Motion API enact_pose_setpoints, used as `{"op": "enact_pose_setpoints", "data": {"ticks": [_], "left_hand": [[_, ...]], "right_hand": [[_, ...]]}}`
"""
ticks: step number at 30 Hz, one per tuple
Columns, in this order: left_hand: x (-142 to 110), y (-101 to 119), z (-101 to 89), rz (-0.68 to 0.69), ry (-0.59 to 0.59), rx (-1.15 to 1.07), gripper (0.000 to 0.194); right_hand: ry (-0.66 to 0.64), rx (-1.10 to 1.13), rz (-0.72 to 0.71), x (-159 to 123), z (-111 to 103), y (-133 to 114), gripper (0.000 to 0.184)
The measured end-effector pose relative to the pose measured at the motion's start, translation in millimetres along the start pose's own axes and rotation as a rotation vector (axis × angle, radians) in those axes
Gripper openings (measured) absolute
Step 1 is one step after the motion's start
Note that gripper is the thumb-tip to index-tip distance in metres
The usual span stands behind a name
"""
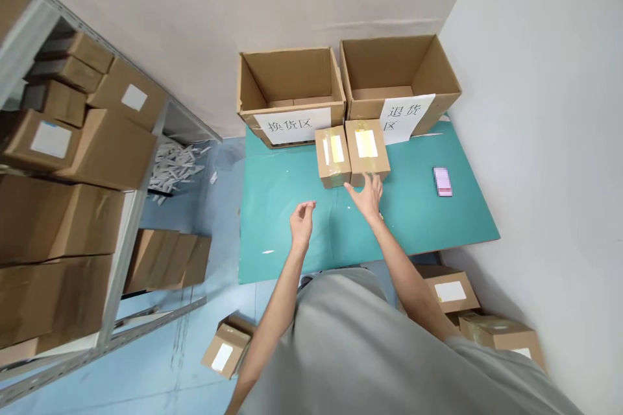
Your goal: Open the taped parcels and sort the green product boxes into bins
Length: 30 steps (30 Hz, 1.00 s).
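Two small taped cartons stand side by side on the green tabletop [272, 207]: a left carton [333, 176] and a slightly larger right carton [370, 165], each with a label on top. My right hand [367, 196] is at the front of the right carton, thumb and fingers spread; whether the fingertips touch it I cannot tell. Closer to me and to the left, my left hand [302, 220] is raised over the table, apart from the cartons. Its thumb and fingers are pinched together, and anything between them is too small to make out.
Behind the cartons stand two large open-topped boxes, the left box [250, 122] and the right box [445, 100], with paper signs. A phone [442, 181] lies at right. A rack [109, 318] of cartons stands left. More cartons [226, 349] sit on the floor.
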<state>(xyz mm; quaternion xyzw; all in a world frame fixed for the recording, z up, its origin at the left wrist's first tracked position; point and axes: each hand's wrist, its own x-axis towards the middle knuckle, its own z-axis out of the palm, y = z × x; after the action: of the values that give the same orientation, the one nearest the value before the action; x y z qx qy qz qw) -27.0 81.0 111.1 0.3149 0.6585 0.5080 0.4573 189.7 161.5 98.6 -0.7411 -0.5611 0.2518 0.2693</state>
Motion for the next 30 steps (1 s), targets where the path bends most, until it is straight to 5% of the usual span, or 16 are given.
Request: {"op": "enact_pose_setpoints", "data": {"ticks": [2,7,12,18,23,30], "left_hand": [[-3.7,-0.2,24.0,0.002,-0.04,0.035,0.042],[-12.3,-10.9,53.0,-0.02,-0.07,0.063,0.049],[-6.4,-13.9,61.0,-0.038,-0.071,0.089,0.049],[-2.8,-9.7,67.1,0.002,-0.158,0.091,0.048],[-2.6,-13.6,49.8,0.007,-0.197,0.046,0.049],[12.7,-19.1,5.7,-0.048,-0.213,-0.018,0.053]], "right_hand": [[0.062,-0.079,0.078,37.6,-10.5,-2.9,0.108],[-0.05,-0.061,0.231,90.4,1.5,1.3,0.142],[-0.078,-0.083,0.266,101.9,9.9,11.6,0.149],[-0.032,-0.085,0.227,100.9,-7.5,6.6,0.145],[0.088,-0.073,0.266,63.5,-51.5,27.9,0.145],[0.152,-0.126,0.158,-72.8,-140.6,59.9,0.139]]}}
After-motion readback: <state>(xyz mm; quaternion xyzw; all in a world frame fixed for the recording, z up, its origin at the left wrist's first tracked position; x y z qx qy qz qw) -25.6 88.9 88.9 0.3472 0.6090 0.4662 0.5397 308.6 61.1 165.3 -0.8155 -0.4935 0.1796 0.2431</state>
